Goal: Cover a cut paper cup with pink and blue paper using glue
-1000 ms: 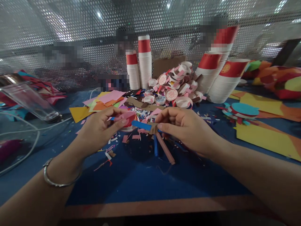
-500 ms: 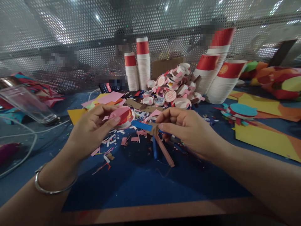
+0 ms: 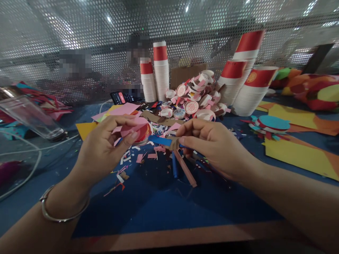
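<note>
My left hand (image 3: 106, 144) is closed around a cut paper cup piece (image 3: 145, 134), red and white with a pink paper disc (image 3: 135, 129) against it. Thumb and fingers pinch it at its left side. Across from it, my right hand (image 3: 205, 141) is closed, its thumb and fingertips on the brown middle (image 3: 174, 143) of a crossed paper strip piece. A blue strip (image 3: 160, 140) reaches left from there toward the cup piece. Below it, another blue strip (image 3: 174, 165) and a pink strip (image 3: 186, 168) point downward. My curled right fingers hide part of the piece.
Paper scraps (image 3: 156, 155) litter the blue table (image 3: 169, 208). Behind lie a heap of cut cup pieces (image 3: 191, 107) and stacked paper cups (image 3: 161, 77). A turquoise-topped paper turtle (image 3: 274, 123) and yellow paper (image 3: 296, 155) are at right, a clear container (image 3: 34, 116) at left.
My left hand has shifted slightly, and the pink disc and cup piece have tilted a little with it. My right hand stays nearly still with the strips.
</note>
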The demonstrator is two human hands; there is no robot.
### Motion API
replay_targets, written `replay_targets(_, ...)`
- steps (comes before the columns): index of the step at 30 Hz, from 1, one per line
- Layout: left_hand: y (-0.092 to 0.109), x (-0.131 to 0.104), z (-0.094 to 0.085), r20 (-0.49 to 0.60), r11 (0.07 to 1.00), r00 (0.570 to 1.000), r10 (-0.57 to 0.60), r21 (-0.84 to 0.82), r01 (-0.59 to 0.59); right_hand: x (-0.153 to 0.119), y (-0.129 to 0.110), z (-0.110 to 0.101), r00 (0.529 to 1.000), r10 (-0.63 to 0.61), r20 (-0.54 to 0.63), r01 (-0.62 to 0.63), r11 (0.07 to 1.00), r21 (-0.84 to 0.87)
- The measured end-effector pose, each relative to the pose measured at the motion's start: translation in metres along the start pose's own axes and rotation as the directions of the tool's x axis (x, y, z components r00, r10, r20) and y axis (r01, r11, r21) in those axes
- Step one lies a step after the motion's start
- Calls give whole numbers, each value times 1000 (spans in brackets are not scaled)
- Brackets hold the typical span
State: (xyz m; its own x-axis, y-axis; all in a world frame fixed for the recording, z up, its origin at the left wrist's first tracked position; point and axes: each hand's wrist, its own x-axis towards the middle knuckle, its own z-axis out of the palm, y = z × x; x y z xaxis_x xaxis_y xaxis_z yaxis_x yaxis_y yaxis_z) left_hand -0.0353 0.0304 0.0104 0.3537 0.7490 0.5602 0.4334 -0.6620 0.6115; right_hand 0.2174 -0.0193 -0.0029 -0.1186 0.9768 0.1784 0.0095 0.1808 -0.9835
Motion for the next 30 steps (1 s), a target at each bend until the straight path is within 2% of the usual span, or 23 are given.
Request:
replay_targets(8, 5, -2, -1, 9, 988, 999, 35, 152, -36, 2, 0, 0, 999, -1, -33, 1, 1000, -18)
replay_targets(15, 4, -5, 0, 34, 992, 999, 19, 122, -23, 1, 0, -1, 999, -22, -33, 21, 999, -28)
replay_targets(21, 5, -7, 8, 44, 996, 999, 20, 89, -24, 0, 4, 1, 999, -41, 2, 41, 999, -23)
replay_targets(30, 10, -11, 13, 53, 986, 998, 43, 160, -51, -3, 2, 5, 1000, -22, 2, 22, 1000, 12)
